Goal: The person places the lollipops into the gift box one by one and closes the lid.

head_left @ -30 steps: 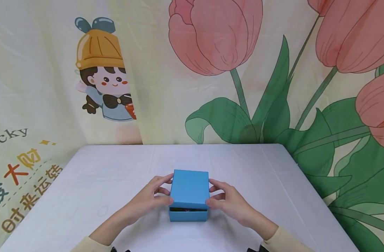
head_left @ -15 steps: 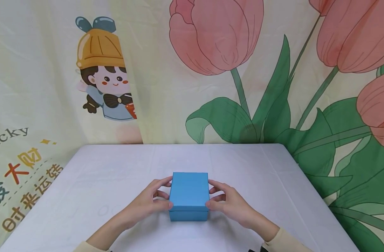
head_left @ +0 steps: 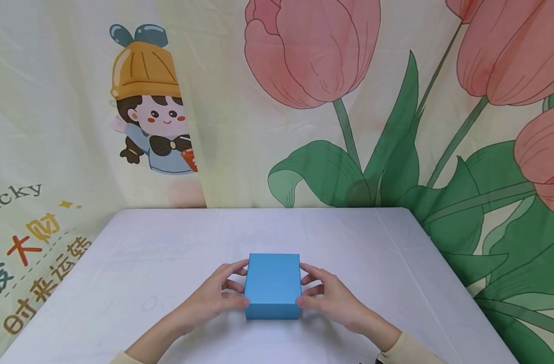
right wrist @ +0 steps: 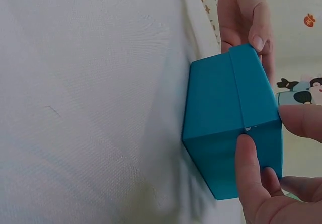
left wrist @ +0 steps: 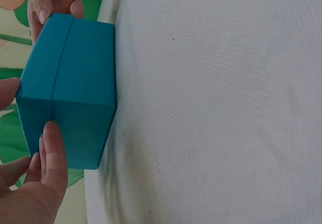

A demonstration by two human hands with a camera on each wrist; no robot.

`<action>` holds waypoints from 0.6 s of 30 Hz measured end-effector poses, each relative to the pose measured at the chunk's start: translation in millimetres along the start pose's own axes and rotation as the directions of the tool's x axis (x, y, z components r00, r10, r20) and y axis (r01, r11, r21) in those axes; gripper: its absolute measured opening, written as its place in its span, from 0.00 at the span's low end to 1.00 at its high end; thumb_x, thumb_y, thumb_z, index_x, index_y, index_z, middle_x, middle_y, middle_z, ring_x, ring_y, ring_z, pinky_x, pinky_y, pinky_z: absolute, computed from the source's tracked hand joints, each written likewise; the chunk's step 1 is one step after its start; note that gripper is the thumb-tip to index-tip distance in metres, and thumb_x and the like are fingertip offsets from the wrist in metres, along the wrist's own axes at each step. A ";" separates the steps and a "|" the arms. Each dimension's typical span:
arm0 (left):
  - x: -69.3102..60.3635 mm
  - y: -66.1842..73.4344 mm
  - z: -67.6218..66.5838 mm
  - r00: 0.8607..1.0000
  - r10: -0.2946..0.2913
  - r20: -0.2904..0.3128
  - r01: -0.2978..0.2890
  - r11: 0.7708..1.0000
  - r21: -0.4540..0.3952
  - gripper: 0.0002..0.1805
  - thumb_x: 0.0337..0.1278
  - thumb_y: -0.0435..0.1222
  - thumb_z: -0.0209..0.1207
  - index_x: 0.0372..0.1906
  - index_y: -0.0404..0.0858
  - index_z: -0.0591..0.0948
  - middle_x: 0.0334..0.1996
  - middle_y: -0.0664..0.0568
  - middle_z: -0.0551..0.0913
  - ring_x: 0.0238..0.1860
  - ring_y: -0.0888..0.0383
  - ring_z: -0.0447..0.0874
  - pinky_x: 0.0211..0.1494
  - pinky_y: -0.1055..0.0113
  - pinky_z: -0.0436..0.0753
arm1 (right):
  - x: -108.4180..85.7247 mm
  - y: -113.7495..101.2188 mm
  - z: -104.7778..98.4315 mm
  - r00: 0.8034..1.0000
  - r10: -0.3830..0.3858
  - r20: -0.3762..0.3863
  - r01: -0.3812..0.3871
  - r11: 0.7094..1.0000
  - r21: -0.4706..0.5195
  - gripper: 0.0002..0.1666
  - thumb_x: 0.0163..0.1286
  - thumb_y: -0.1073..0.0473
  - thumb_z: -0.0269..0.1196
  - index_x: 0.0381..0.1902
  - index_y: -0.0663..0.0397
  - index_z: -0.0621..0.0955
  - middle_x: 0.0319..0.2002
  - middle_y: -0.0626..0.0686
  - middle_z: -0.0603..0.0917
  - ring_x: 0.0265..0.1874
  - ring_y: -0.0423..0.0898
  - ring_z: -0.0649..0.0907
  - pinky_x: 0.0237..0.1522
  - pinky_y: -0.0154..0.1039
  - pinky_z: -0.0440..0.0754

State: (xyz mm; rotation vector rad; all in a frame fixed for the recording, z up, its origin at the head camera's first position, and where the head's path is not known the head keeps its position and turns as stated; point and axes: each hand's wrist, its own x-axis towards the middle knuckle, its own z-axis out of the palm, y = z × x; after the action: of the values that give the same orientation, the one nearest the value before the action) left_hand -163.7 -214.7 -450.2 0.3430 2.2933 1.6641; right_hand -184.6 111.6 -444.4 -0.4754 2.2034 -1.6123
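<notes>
A blue cardboard box sits on the white table, with its blue lid [head_left: 274,279] on top. My left hand [head_left: 212,294] holds the lid's left side, thumb at the front corner and fingers along the side. On the right, my right hand [head_left: 335,298] grips the lid the same way. Both wrist views show the lid's rim [left wrist: 48,58] overlapping the upper part of the box base [left wrist: 85,68], with a seam between them. A fingertip of each hand touches the side near that seam. The box's contents are hidden.
A white cloth covers the table [head_left: 168,242]. Behind it hangs a printed backdrop [head_left: 227,126] with tulips, a cartoon figure and lettering. Cream sleeves [head_left: 409,349] show at the lower edge.
Both hands have lowered the lid onto the box. A second ago it was tilted, with a dark gap at the front showing something inside; that gap is now covered.
</notes>
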 end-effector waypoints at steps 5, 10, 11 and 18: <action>0.7 -1.8 0.8 1.000 -0.021 -0.002 0.021 1.000 -0.010 0.51 0.60 0.39 0.75 0.84 0.50 0.61 0.73 0.44 0.65 0.62 0.47 0.77 0.55 0.64 0.84 | 1.4 3.7 0.6 1.000 0.011 0.002 -0.011 1.000 -0.007 0.51 0.67 0.57 0.76 0.83 0.52 0.65 0.59 0.55 0.78 0.53 0.48 0.84 0.46 0.40 0.86; 1.8 -3.8 1.8 1.000 -0.029 -0.002 0.029 1.000 -0.008 0.51 0.60 0.39 0.75 0.84 0.49 0.61 0.73 0.44 0.66 0.62 0.47 0.76 0.55 0.64 0.84 | 3.9 8.5 0.3 1.000 0.010 0.006 -0.010 1.000 -0.015 0.51 0.67 0.56 0.77 0.83 0.52 0.65 0.59 0.55 0.78 0.53 0.49 0.84 0.46 0.39 0.86; 2.0 -4.2 2.0 1.000 -0.031 -0.003 0.031 0.999 -0.008 0.51 0.59 0.39 0.75 0.84 0.49 0.61 0.73 0.44 0.66 0.62 0.47 0.76 0.55 0.64 0.84 | 4.2 8.9 0.3 1.000 0.009 0.008 -0.009 1.000 -0.014 0.51 0.67 0.56 0.77 0.83 0.52 0.65 0.59 0.55 0.78 0.53 0.49 0.84 0.46 0.39 0.86; 2.4 -5.5 3.5 0.999 -0.047 -0.020 0.047 0.999 0.004 0.51 0.59 0.40 0.76 0.84 0.50 0.61 0.72 0.45 0.67 0.61 0.48 0.77 0.55 0.61 0.83 | 5.1 10.7 -1.0 1.000 0.010 0.017 -0.009 1.000 -0.019 0.51 0.67 0.56 0.76 0.83 0.52 0.66 0.59 0.55 0.78 0.53 0.49 0.84 0.47 0.38 0.85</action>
State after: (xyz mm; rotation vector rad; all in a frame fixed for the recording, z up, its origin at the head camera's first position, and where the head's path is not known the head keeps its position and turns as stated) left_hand -164.8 -212.5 -456.7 0.2730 2.3009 1.6474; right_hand -190.1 113.1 -454.8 -0.4815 2.2066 -1.5782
